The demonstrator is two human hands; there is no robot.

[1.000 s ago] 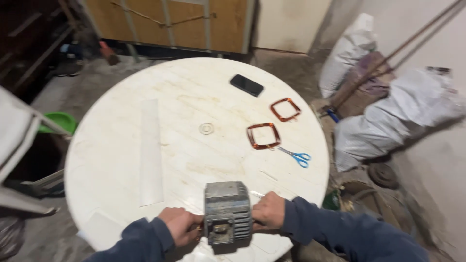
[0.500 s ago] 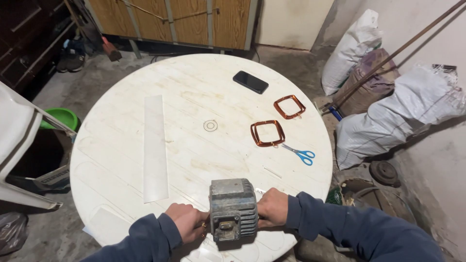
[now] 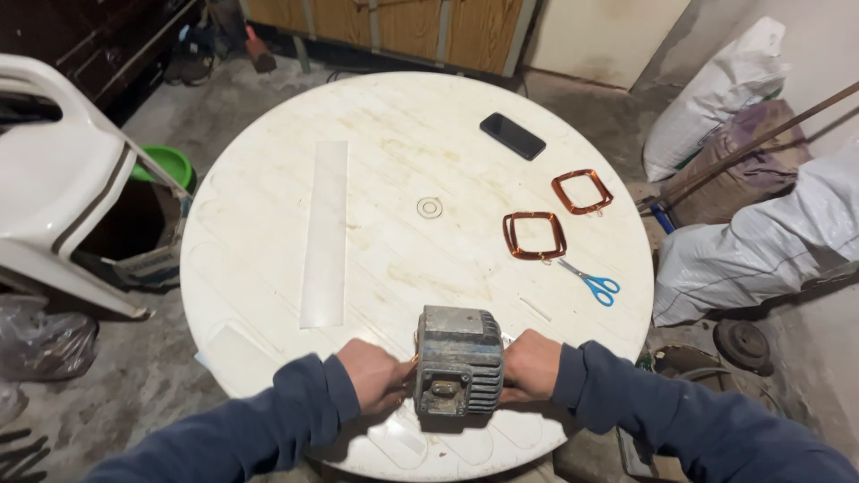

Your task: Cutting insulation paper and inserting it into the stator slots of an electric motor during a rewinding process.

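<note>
A grey, ribbed electric motor housing [image 3: 459, 360] stands on the near edge of a round white plastic table [image 3: 394, 170]. My left hand [image 3: 376, 376] grips its left side and my right hand [image 3: 531, 364] grips its right side. Both arms wear dark blue sleeves. Two copper wire coils lie farther out on the right: one [image 3: 534, 235] nearer the middle, one [image 3: 582, 190] beyond it. Blue-handled scissors [image 3: 592, 283] rest just right of the nearer coil.
A black phone [image 3: 512, 136] lies at the far side of the table. A long translucent strip [image 3: 326, 231] runs along the left half. A white plastic chair [image 3: 54, 179] and green basin [image 3: 165, 165] stand left; white sacks [image 3: 761, 233] pile up right.
The view has shifted slightly, so the table sits lower and closer. Both hands keep their hold on the motor housing, which stays at the near edge.
</note>
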